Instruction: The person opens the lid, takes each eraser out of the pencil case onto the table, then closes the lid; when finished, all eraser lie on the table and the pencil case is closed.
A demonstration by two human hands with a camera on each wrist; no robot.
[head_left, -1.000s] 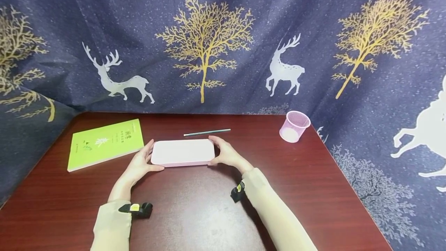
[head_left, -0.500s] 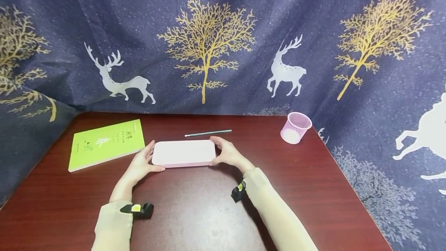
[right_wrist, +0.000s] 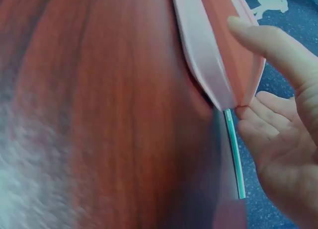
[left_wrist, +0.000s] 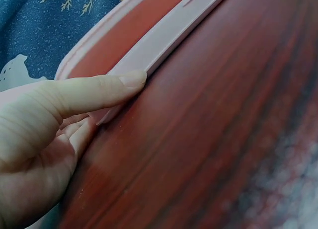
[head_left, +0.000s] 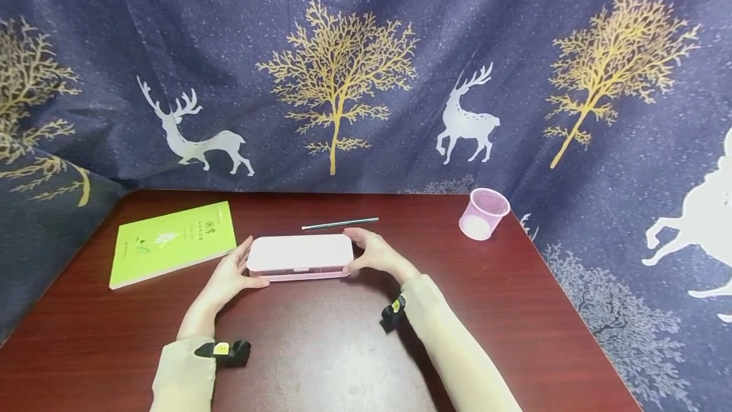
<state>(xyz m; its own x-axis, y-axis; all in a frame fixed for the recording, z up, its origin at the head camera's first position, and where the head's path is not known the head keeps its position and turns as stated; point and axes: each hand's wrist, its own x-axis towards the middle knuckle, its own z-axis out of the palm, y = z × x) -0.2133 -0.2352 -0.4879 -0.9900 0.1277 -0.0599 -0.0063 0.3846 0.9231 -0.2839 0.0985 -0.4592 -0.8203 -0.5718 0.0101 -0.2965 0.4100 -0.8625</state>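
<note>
While the pink case (head_left: 300, 257) is lying flat near the middle of the red-brown table (head_left: 515, 310), both hands are working at its 2 short ends. The left hand (head_left: 231, 275) is gripping the left end, with the thumb pressing against the front edge where the lid (head_left: 301, 250) meets the base (head_left: 300, 272). The right hand (head_left: 374, 254) is cupping the right end, fingers curling round the far side and thumb sitting on the lid's rim. The wrist views are showing a gap opening along the front, so the lid appears to be lifting on a hinge at the back; this is a judgement.

To do this step well:
1. Keep the base pinned to the table with the lower fingers.
2. Raise both ends of the lid evenly, so that it is not twisting.
3. Avoid pushing the case backward, since the pencil (head_left: 340, 224) is lying just behind it.

The green book (head_left: 171, 241) is resting to the left, apart from the case, and the pink mesh cup (head_left: 483, 213) is standing well to the right.
</note>
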